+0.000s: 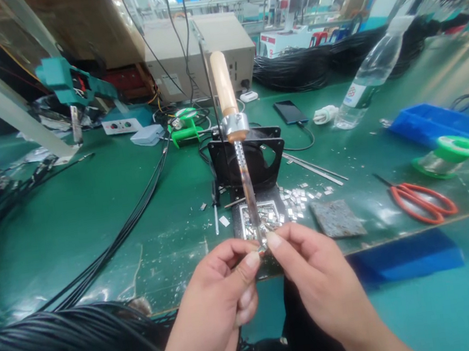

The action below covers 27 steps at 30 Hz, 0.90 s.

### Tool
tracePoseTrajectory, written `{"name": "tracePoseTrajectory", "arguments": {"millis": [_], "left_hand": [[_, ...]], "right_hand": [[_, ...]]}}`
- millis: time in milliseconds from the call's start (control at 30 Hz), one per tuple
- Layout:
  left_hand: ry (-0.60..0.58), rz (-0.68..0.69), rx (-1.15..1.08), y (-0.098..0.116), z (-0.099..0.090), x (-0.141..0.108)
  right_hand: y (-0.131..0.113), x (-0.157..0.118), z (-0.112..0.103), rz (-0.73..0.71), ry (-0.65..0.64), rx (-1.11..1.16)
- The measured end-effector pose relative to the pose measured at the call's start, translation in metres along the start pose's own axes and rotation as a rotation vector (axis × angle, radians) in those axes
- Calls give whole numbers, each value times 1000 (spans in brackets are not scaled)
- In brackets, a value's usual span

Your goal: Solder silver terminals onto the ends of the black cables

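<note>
A soldering iron [241, 160] with a wooden handle is fixed upright, handle up, its tip pointing down to my fingertips. Directly at the tip is a small silvery metal part [262, 248]. My left hand [221, 291] pinches this part between thumb and forefinger, the other fingers curled. From the other side, my right hand [314, 265] is closed in a pinch against the same part; its fingertips hide most of what they grip. Just behind the hands, a small tray [243, 220] holds loose metal pieces, with more small metal pieces [295, 199] scattered to its right.
A black fan frame [275, 173] stands behind the iron. Red-handled scissors [423, 200], a solder spool [450, 155], a grey sponge-like slab [337, 218] and a water bottle [370, 82] are at right. Black cables [67, 341] fill the lower left. A screwdriver [215, 206] lies left of the tray.
</note>
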<state>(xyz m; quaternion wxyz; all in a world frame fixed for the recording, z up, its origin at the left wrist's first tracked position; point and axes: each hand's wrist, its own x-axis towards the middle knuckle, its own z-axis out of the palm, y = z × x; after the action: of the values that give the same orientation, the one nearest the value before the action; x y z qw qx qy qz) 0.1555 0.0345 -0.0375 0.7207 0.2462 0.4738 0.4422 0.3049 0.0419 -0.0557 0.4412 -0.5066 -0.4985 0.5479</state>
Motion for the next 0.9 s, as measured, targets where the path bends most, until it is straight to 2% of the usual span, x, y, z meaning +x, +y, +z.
{"name": "tracePoseTrajectory", "arguments": {"millis": [567, 733, 900], "left_hand": [[14, 25, 21, -4, 0, 0], [49, 17, 76, -8, -1, -7], [30, 68, 122, -18, -7, -16]], "right_hand": [[-3, 0, -1, 5, -7, 1], [0, -12, -1, -42, 9, -24], [6, -29, -3, -96, 19, -21]]}}
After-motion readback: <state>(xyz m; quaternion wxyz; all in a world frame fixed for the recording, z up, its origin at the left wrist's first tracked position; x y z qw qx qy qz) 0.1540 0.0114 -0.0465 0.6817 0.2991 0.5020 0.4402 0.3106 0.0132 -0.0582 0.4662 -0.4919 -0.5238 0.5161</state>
